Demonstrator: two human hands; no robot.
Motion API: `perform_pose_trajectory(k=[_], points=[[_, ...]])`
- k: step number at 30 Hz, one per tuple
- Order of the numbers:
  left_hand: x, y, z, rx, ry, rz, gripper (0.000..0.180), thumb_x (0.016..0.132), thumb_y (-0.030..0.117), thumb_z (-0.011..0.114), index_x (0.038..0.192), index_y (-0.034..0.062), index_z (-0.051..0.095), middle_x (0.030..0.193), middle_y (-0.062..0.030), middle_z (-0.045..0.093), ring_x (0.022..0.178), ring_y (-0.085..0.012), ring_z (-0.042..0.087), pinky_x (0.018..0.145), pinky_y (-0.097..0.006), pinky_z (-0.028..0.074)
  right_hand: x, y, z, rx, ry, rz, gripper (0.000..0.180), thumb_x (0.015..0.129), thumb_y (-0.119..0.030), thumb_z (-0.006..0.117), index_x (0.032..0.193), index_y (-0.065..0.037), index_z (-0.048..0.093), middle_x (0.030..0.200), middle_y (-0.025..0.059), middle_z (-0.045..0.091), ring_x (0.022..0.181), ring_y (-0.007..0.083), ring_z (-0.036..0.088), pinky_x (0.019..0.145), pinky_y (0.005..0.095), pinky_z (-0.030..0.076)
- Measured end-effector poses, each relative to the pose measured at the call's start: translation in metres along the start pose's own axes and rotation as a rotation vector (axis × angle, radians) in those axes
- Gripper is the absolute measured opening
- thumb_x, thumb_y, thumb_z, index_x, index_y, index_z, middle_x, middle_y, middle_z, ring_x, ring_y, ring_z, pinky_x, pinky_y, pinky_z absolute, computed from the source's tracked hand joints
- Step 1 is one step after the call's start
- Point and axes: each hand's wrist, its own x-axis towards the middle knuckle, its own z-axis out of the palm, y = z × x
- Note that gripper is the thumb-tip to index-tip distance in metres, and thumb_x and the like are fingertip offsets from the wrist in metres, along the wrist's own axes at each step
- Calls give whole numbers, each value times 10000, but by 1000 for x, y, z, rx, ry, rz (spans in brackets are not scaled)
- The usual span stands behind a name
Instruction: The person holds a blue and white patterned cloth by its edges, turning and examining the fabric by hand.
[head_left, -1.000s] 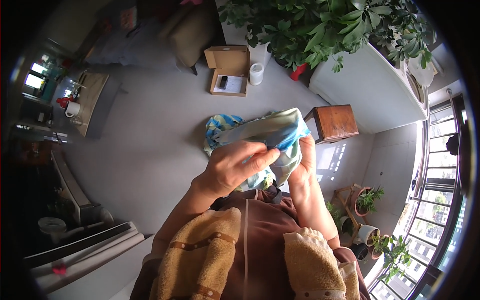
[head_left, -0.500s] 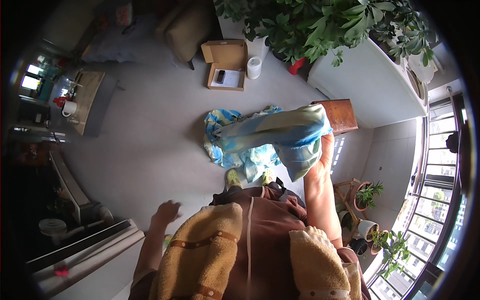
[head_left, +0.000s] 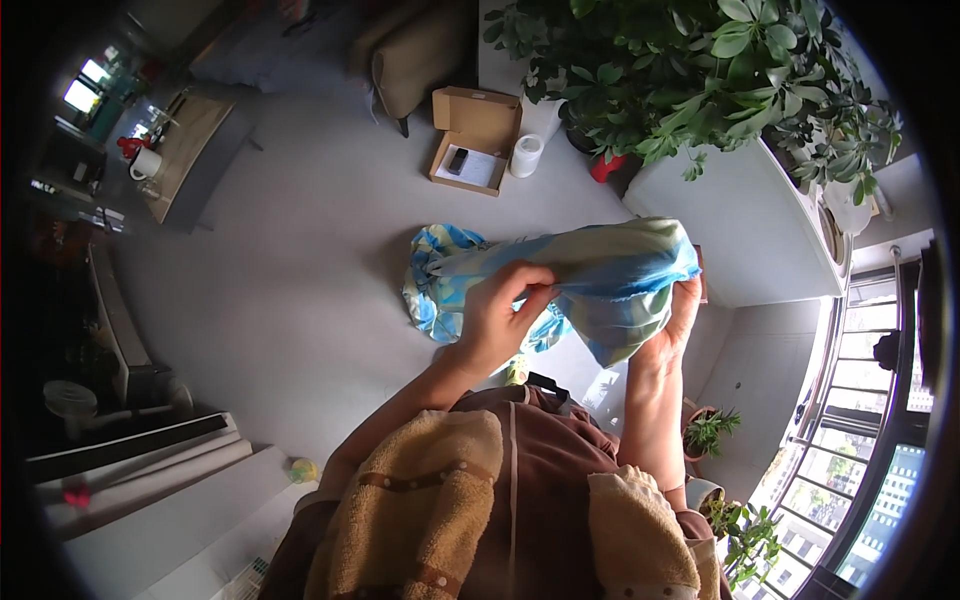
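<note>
Left hand: my left hand (head_left: 497, 308) pinches, thumb and forefinger closed on the cloth's near edge, the other fingers curled in.
Right hand: my right hand (head_left: 670, 338) grips the cloth's right end from the near side; folds hide some of its fingertips.
Patterned cloth: the blue, green and white patterned cloth (head_left: 610, 248) runs between my two hands and rises just beyond my fingers, with a loose fold hanging between them.
Why two hands: I judge that the right bears the raised end while the left pinch steadies the edge, so this stretch lies fairly smooth.
Bunched end: past my left fingers, away to the left, the cloth gathers in crumples, probably because nothing supports it there; I cannot tell how much touches the floor (head_left: 290, 270).
Cardboard box: well beyond my fingers, the open cardboard box (head_left: 468, 112) sits on the floor, apart from the cloth.
White jar: the white jar (head_left: 527, 157) stands just right of that box, likewise out of my fingers' reach.
</note>
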Motion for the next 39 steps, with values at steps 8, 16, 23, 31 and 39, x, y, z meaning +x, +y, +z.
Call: perform_pose_trajectory(k=[8,16,23,31,39], points=[[16,49,-24,-363,-247,-337,130,793,-10,607,922,-11,593,818,0,550,711,-38,512,639,-158,425,-27,-42,5,-1294,84,-650,226,766,65,439,967,-21,498,1040,134,567,1004,206,528,865,298,425],[36,54,-25,-453,-295,-554,168,814,56,603,969,-8,600,859,0,588,773,-52,521,699,-179,424,-38,-21,4,-1334,14,-295,597,631,78,552,1209,-30,449,1244,149,458,1122,231,458,984,338,329],[33,49,-22,-543,-256,-534,75,824,75,597,872,20,580,818,9,575,780,-47,528,730,-184,423,-21,16,0,-1312,111,48,300,703,-87,711,977,-30,604,893,13,601,810,89,535,726,234,442],[36,44,-25,-583,-181,-519,88,846,96,568,898,29,543,790,-18,580,740,-75,532,708,-212,424,-22,18,-5,-1129,195,-99,126,768,-128,669,798,-50,574,759,-22,560,676,61,510,641,188,420],[-112,-41,-204,428,-771,-945,202,789,107,609,978,62,556,848,-50,598,774,-104,558,692,-264,457,-19,8,-6,-874,282,-60,112,801,-146,631,820,-73,548,760,-40,535,690,37,486,649,179,397]])
